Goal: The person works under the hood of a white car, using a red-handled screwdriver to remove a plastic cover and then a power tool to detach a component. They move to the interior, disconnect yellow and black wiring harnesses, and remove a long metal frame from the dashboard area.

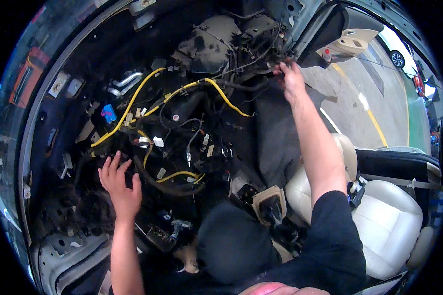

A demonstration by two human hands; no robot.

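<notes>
I'm looking down into a stripped car cabin with the dashboard out and the wiring harness (182,132) laid bare across the firewall. My left hand (119,184) is spread flat, fingers apart and gripping nothing, resting just beside a thick black hose (162,184) at the lower left of the loom. My right hand (290,76) reaches far forward to the upper right, where the fingertips are pinched on a dark cable bundle (260,59) near the door pillar; I cannot tell which single wire they have. A long yellow cable (133,101) runs from lower left up and over to the middle, and a second yellow loop (179,174) lies close to my left hand. The gear lever (270,206) and the cream seat (393,216) sit to my lower right, and the open door (349,39) shows pavement outside.

I judge the step in hand to be freeing or tracing the harness at its far right end, with the left hand bracing. The next move, I think, calls for a firm but careful pull or unclip at the right, watching that the bundle does not snag on the brackets around it, while the left steadies the loom.
</notes>
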